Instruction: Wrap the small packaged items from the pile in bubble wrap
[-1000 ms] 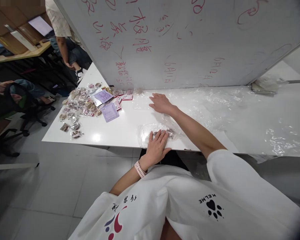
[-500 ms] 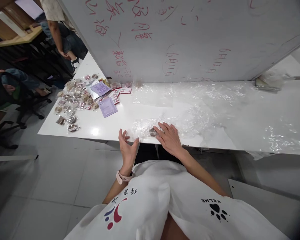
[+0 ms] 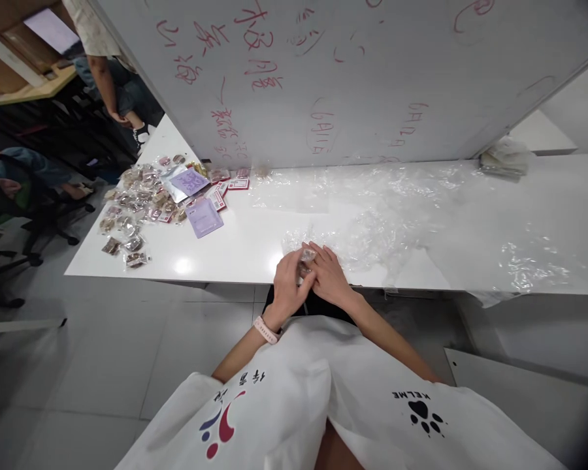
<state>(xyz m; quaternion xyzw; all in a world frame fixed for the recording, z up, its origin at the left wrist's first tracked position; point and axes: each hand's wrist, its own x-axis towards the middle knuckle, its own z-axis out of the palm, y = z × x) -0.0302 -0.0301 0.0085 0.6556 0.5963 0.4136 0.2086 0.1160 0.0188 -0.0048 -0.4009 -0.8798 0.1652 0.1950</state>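
My left hand (image 3: 289, 285) and my right hand (image 3: 329, 276) meet at the front edge of the white table. Between them is a small brown packet (image 3: 304, 266) in clear, crinkled plastic. Both hands are closed around it, left fingers curled over its left side, right fingers along its right side. The fingers cover much of the packet, so its exact kind is hidden. Clear plastic film (image 3: 296, 236) lies crumpled just beyond the fingertips.
Small wrapped packets (image 3: 140, 189) are heaped at the table's left end beside purple sachets (image 3: 204, 217). More plastic film (image 3: 392, 222) spreads rightward. A whiteboard (image 3: 353, 78) stands along the back. Stacked clear bags (image 3: 504, 160) lie far right. Another person (image 3: 102, 65) sits at upper left.
My left hand, open and apart before, has moved right and closed around the packet against my right hand. The plastic left of the packet has been brought in over it. The view has shifted slightly.
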